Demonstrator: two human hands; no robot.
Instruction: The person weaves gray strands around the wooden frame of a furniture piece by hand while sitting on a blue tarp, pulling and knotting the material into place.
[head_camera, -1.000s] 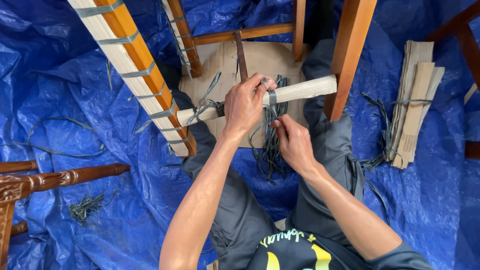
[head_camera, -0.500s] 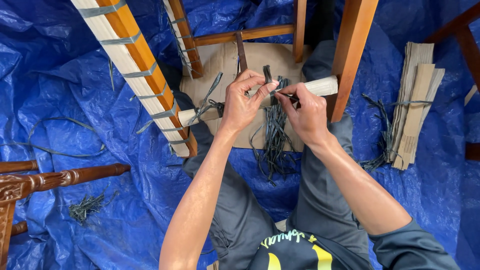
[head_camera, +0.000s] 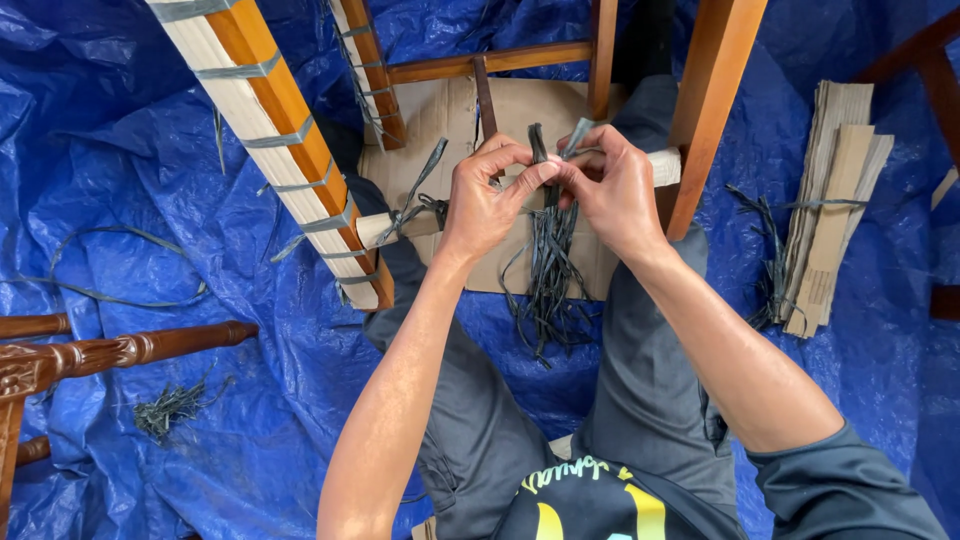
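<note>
I am pinching the dark strips (head_camera: 552, 250) between the fingers of my left hand (head_camera: 485, 200) and right hand (head_camera: 615, 190), over the pale rail (head_camera: 400, 226) of the wooden frame (head_camera: 710, 110). If my grip is loosening, the binding could slip and unravel.

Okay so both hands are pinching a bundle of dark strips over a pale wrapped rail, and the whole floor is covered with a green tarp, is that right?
Not quite: the tarp is blue, not green, as the head view shows. The rest holds: the left hand and the right hand both pinch the bundle of dark strips over the pale wrapped rail.
</note>
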